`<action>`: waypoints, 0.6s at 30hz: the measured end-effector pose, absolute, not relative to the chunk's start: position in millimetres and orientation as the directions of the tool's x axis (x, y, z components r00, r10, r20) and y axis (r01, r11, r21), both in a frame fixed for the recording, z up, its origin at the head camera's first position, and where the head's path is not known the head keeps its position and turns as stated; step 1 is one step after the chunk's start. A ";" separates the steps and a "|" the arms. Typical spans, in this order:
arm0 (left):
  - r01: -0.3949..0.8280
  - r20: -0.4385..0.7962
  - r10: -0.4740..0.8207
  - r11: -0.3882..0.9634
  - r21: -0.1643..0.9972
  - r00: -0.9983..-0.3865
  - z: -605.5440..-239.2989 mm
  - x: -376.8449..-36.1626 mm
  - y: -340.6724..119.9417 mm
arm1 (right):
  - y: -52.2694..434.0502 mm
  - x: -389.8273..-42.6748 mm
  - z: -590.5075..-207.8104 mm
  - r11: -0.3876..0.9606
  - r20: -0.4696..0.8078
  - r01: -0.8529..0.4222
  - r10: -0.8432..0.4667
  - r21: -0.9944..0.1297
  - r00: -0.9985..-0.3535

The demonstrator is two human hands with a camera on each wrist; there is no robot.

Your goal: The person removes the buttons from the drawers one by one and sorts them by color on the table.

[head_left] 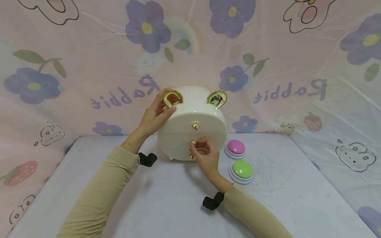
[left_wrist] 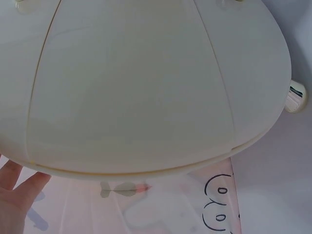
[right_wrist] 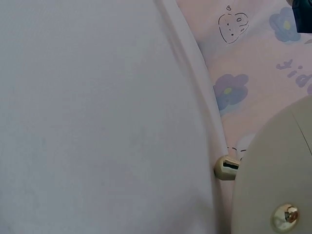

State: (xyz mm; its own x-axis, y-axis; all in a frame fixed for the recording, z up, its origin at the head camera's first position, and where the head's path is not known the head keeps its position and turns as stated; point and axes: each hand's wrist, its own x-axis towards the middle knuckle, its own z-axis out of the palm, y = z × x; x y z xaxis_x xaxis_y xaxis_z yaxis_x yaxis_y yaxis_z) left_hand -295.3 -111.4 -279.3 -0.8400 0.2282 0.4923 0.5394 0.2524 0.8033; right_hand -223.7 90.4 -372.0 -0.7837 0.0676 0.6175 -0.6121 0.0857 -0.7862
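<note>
Right hand [head_left: 209, 158] pinches the middle knob [head_left: 194, 142] of a white box [head_left: 184, 119]; left hand [head_left: 151, 119] rests at its ear

A pink printed cloth [head_left: 193, 62] with purple flowers and the word "Rabbit" in reverse hangs behind both hands. Beneath them spreads a white table [head_left: 166, 205]. Tan sleeves [head_left: 92, 188] cover both forearms.

The white box, round-faced and glossy, stands upright on the table between the hands: the left hand is at its upper left side, the right hand in front of its lower face. A faint line runs across the face, above the right hand.

The left hand is spread wide, its thumb in front of the left ear [head_left: 173, 98] and its fingers behind; the left wrist view shows that hand at the box's edge. The right hand is narrow, thumb and forefinger closed about the middle knob, the other fingers curled.

A green button [head_left: 242, 169] sits just right of the right wrist. A pink button [head_left: 236, 147] lies farther off, to the right of that hand's knuckles. Both have white bases. A black bracket [head_left: 213, 201] juts from the right wrist, another from the left.

The right ear [head_left: 217, 99], gold-rimmed like the left, rises above the right hand. Smallest are the gold knobs: the top knob [head_left: 195, 126] above the right hand's fingertips, the bottom knob [head_left: 191, 156] just below its thumb.
</note>
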 end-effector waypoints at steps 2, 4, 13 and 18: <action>0.539 0.491 0.228 0.252 0.804 -0.841 -279.4 -295.7 -111.5 | 90.3 -224.3 -372.2 0.099 0.628 -0.621 0.069 -0.777 -0.775; 0.537 0.490 0.228 0.252 0.805 -0.841 -279.5 -295.8 -111.5 | 90.3 -224.7 -371.8 0.111 0.639 -0.631 0.069 -0.768 -0.766; 0.522 0.472 0.235 0.246 0.817 -0.850 -272.5 -287.1 -109.1 | 90.9 -223.4 -373.0 0.146 0.651 -0.636 0.090 -0.758 -0.754; 0.530 0.480 0.234 0.249 0.811 -0.845 -279.1 -294.7 -111.5 | 92.6 -221.3 -375.0 0.177 0.685 -0.666 0.082 -0.725 -0.724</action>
State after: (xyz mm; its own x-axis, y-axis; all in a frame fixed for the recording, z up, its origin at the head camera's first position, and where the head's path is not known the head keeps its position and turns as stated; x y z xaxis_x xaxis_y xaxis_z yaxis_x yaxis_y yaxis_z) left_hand -294.7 -111.5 -279.1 -0.8453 0.2340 0.4802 0.5296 0.2489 0.8109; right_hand -221.3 92.6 -375.0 -0.7239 0.0819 0.6850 -0.6657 0.1774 -0.7248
